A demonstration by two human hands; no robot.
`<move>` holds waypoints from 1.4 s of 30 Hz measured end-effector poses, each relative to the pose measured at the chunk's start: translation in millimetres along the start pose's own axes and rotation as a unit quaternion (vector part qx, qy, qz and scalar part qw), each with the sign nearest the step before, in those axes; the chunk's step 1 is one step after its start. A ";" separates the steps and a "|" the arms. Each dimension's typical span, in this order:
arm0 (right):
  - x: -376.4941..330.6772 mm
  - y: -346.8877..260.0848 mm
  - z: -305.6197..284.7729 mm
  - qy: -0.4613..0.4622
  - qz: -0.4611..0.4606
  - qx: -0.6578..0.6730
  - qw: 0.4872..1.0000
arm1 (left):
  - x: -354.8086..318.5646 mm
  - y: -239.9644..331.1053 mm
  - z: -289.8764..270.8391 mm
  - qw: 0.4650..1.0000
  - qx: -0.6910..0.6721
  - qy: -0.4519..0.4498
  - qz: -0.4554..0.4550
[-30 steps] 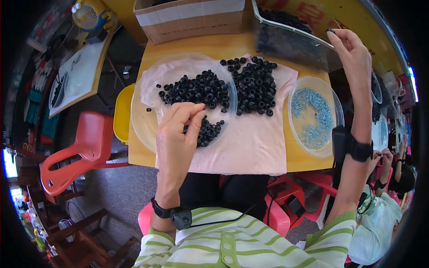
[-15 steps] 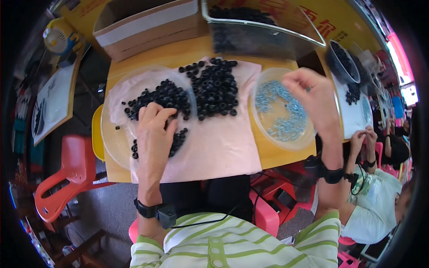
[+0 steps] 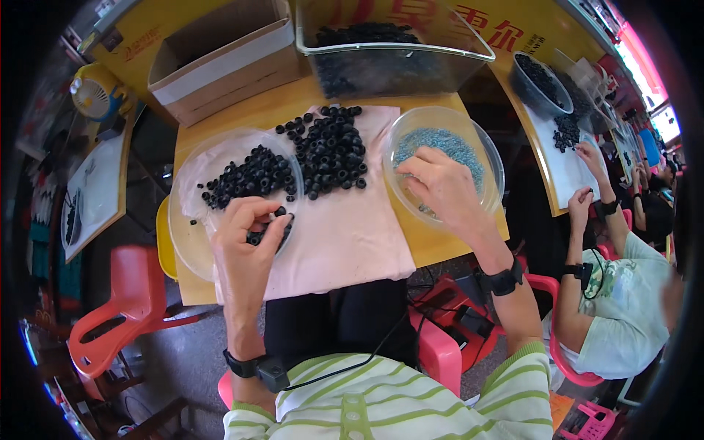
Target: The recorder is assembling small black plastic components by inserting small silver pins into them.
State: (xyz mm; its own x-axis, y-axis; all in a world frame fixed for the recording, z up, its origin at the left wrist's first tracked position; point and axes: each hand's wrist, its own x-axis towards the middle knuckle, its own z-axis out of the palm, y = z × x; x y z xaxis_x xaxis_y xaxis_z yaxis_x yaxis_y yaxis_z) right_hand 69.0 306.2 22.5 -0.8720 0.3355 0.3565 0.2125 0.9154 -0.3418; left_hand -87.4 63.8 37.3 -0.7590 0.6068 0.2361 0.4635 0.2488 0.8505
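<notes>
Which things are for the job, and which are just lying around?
Seem for the job:
round black beads by the left hand
tiny pale-blue pieces under the right hand
round clear plastic tubs

Seem just lying about:
round yellow plastic fan
red plastic chair

Shirt (image 3: 418, 400) white, green-striped | ribbed cuffs (image 3: 517, 365) green | front placket (image 3: 355, 416) green | trousers (image 3: 312, 323) black | left wristband (image 3: 242, 365) black, boxy dark module (image 3: 273, 372) attached | thin black cable (image 3: 330, 378) from module over shirt | right wristband (image 3: 504, 279) black, broad | hands (image 3: 246, 231) bare
</notes>
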 end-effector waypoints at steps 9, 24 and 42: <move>-5.8 -3.4 2.1 -0.002 0.022 0.023 0.999 | -40.4 4.0 18.8 0.995 -0.072 -0.057 0.031; -28.2 -22.0 -27.2 -0.013 0.205 0.461 0.863 | -60.0 -2.0 51.7 0.811 -0.524 -0.147 -0.215; -42.6 -82.9 -6.3 -0.031 0.130 0.465 0.875 | -58.0 -10.2 59.1 0.715 -0.640 -0.145 -0.241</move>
State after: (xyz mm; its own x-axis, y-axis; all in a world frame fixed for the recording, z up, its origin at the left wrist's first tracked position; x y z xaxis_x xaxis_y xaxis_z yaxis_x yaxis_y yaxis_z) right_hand 91.3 217.4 41.1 -0.8760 0.4661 0.1241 -0.0191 0.2236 -0.9745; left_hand -21.2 70.6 -12.8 -0.4759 0.8611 -0.1790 -0.7593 -0.2995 0.5777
